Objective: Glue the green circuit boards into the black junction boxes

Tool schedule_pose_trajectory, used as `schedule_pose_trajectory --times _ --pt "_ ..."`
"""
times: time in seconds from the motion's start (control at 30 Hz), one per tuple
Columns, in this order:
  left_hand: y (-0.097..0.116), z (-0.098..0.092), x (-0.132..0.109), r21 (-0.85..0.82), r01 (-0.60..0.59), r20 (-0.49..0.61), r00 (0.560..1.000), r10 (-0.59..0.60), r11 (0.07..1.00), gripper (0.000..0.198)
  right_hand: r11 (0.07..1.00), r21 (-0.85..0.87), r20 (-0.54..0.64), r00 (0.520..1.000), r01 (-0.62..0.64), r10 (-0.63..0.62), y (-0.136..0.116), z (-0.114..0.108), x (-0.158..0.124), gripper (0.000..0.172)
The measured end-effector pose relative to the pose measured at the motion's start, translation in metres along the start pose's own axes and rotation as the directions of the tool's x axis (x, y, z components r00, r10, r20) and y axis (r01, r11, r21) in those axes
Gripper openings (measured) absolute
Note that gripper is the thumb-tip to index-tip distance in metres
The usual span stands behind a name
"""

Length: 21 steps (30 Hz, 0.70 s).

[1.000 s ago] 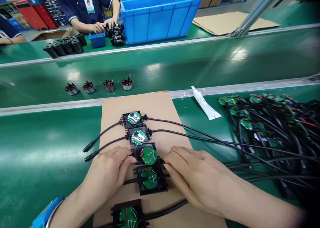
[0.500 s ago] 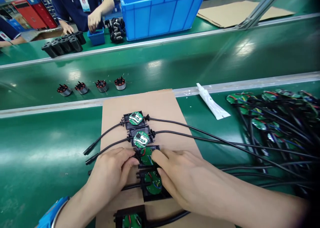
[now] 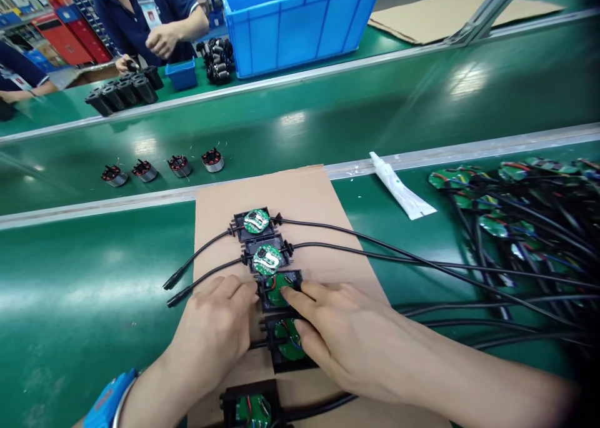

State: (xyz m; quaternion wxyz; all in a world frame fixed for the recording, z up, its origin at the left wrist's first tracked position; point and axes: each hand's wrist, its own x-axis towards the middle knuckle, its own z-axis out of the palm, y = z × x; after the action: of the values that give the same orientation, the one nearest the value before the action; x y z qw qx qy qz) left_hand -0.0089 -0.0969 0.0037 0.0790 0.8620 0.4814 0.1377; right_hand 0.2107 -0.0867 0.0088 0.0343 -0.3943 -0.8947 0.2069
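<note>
Down the cardboard sheet (image 3: 225, 197) runs a row of black plastic housings with green circuit boards. My left hand (image 3: 215, 322) is closed at the left side of the third housing (image 3: 263, 303), pinching its black cable, which the fingers mostly hide. From the right, my right hand (image 3: 347, 328) presses its index finger on that housing's circuit board (image 3: 276, 292), with the other fingers at the housing's right edge. Its thumb is over the fourth housing's board (image 3: 287, 347). Two farther boards (image 3: 257, 220) show white patches on top. A nearer housing (image 3: 229, 397) is cut off by the bottom edge.
Black cables (image 3: 422, 262) stretch right to a pile of wired boards (image 3: 497, 225). A white tube (image 3: 398, 187) lies beside the cardboard. Several copper-wound motor stators (image 3: 213, 160) stand beyond a metal rail. Across the line, a co-worker's hand (image 3: 162, 39) is near a blue bin (image 3: 182, 75).
My left fingers have curled in more at the third housing's left side. My right index finger has shifted onto the circuit board. The co-worker's hand has lifted from the small blue bin.
</note>
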Motion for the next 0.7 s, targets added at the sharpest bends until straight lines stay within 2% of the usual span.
schedule_pose_trajectory --times 0.07,0.13,0.23,0.33,0.5,0.63,0.7 --pt "0.0 0.002 -0.003 0.084 -0.053 0.021 0.998 0.051 0.995 0.029 1.0 -0.006 -0.018 1.0 0.002 -0.002 0.001 0.001 0.0 0.034" --pt "-0.001 0.004 -0.005 0.084 -0.09 0.028 0.996 0.088 0.992 0.029 1.0 -0.015 -0.036 0.999 0.0 -0.001 0.001 0.002 0.0 0.035" --pt "-0.003 0.007 -0.007 0.041 -0.128 -0.059 0.99 0.131 0.991 0.028 1.0 -0.022 -0.044 0.999 0.006 -0.007 0.001 0.002 0.0 0.036" --pt "0.0 0.007 -0.006 0.101 -0.151 -0.105 0.981 0.161 0.983 0.03 1.0 -0.021 -0.041 0.999 0.015 -0.016 0.001 0.001 0.0 0.037" --pt "0.007 -0.002 0.001 0.229 -0.19 0.017 0.981 0.191 0.955 0.033 0.999 -0.036 -0.062 0.998 0.031 -0.033 0.002 0.0 0.0 0.036" --pt "0.005 -0.005 0.0 0.263 -0.189 0.017 0.981 0.192 0.946 0.032 0.998 -0.032 -0.074 0.996 0.051 -0.053 0.003 -0.001 0.0 0.031" --pt "0.006 -0.004 0.001 0.324 -0.225 0.046 0.974 0.222 0.919 0.032 0.998 -0.014 -0.061 0.996 0.061 -0.062 0.003 -0.001 0.002 0.028"
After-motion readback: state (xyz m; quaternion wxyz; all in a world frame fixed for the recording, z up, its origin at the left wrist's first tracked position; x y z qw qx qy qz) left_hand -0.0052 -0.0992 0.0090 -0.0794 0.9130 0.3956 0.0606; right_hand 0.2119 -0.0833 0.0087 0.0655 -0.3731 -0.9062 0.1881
